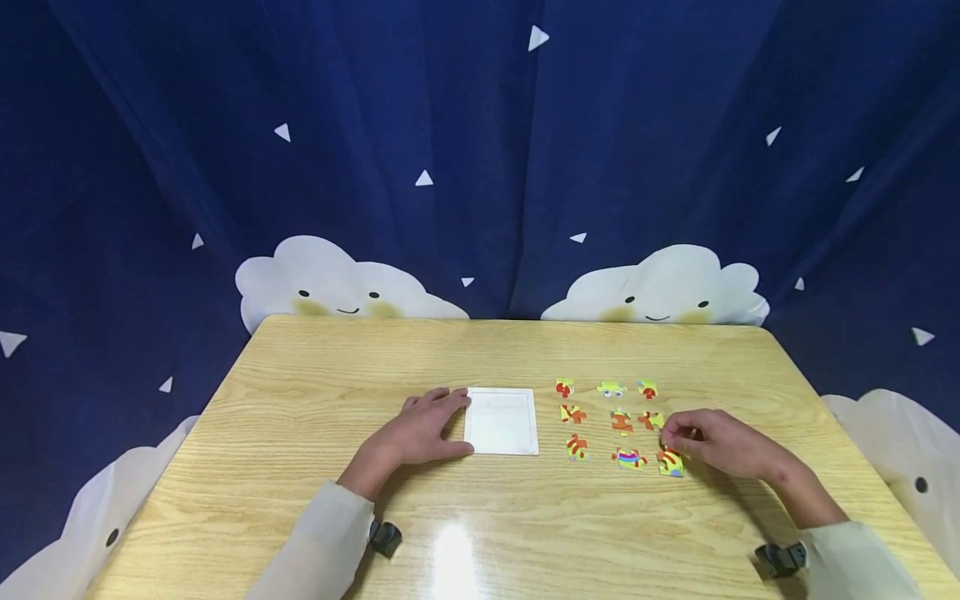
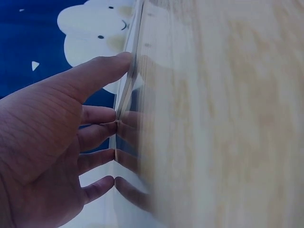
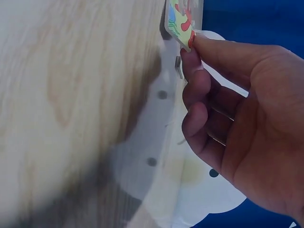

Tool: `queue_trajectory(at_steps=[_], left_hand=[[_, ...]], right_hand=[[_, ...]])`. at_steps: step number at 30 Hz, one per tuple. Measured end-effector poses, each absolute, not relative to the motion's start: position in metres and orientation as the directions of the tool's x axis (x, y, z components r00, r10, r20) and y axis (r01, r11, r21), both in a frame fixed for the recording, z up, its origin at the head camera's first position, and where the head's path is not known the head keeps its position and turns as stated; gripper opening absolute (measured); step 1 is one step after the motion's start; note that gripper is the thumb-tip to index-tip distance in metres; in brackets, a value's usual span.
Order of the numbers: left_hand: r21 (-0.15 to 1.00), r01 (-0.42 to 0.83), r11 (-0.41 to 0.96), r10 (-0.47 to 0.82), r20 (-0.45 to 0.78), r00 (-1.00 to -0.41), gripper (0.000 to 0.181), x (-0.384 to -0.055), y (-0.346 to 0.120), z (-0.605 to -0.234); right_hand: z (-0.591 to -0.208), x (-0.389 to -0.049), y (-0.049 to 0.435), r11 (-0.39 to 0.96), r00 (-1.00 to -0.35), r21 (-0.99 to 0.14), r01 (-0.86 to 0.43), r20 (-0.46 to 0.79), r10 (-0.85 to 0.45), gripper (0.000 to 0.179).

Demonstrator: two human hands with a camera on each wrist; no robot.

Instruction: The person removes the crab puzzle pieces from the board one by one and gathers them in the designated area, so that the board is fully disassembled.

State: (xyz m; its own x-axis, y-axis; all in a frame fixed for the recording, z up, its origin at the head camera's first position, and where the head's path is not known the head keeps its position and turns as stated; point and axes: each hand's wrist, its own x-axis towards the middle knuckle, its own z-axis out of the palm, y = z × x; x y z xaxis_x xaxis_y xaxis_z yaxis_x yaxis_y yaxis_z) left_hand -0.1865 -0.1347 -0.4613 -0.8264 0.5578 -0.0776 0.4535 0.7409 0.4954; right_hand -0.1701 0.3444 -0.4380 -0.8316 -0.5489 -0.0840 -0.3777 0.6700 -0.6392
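A white square tray (image 1: 501, 422) lies on the table, left of several jigsaw pieces. My left hand (image 1: 429, 429) is spread at its left edge, thumb near the lower corner and fingers near the upper one. In the left wrist view that hand's fingertips (image 2: 114, 156) touch the tabletop. At the right end of the pieces, my right hand (image 1: 716, 443) pinches the yellow and red corner jigsaw piece (image 3: 180, 21) between thumb and index finger. From the head view, that jigsaw piece (image 1: 671, 464) sits at the lower right, its upper part hidden by the fingers.
Other pieces lie in loose rows: an orange one (image 1: 621, 422), a rainbow-striped one (image 1: 628, 458) and one with eyes (image 1: 612, 389) among them. The wooden table (image 1: 360, 358) ends at a dark blue curtain (image 1: 480, 150) with clouds. Black wrist devices (image 1: 386, 538) are on both arms.
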Motion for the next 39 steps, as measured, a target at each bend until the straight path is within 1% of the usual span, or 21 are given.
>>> queue_trajectory(at_steps=[5,9,17,21,24,28,32,36,39], left_hand=[[0.490,0.455,0.743,0.558,-0.079,-0.826,0.077,-0.187,-0.134,-0.461],[0.489,0.454,0.745,0.557,-0.081,-0.827,0.077,-0.187,-0.134,-0.461],[0.492,0.452,0.744,0.555,-0.079,-0.828,0.076,-0.187,-0.133,-0.462],[0.495,0.453,0.741,0.557,-0.077,-0.827,0.076,-0.187,-0.133,-0.463],[0.491,0.459,0.740,0.563,-0.081,-0.822,0.077,-0.187,-0.133,-0.464],[0.493,0.447,0.746,0.555,-0.090,-0.827,0.079,-0.187,-0.134,-0.464],[0.512,0.428,0.745,0.540,-0.087,-0.837,0.085,-0.186,-0.135,-0.462],[0.523,0.426,0.738,0.533,-0.066,-0.843,0.088,-0.181,-0.137,-0.460],[0.491,0.470,0.733,0.552,-0.026,-0.834,0.086,-0.176,-0.139,-0.458]], right_hand=[[-0.443,-0.171,0.345,0.704,-0.850,-0.623,-0.342,-0.114,-0.514,0.008],[-0.445,-0.171,0.345,0.714,-0.861,-0.614,-0.336,-0.107,-0.498,0.008],[-0.444,-0.170,0.345,0.686,-0.863,-0.630,-0.363,-0.050,-0.502,0.009],[-0.445,-0.168,0.344,0.673,-0.863,-0.624,-0.397,0.003,-0.506,0.009],[-0.444,-0.167,0.339,0.672,-0.865,-0.608,-0.422,0.050,-0.499,0.009],[-0.438,-0.168,0.325,0.703,-0.879,-0.571,-0.423,0.072,-0.471,0.010],[-0.433,-0.167,0.306,0.713,-0.867,-0.527,-0.463,0.104,-0.487,0.012],[-0.432,-0.164,0.283,0.694,-0.840,-0.493,-0.525,0.168,-0.516,0.018],[-0.433,-0.160,0.264,0.709,-0.823,-0.428,-0.560,0.188,-0.537,0.038]])
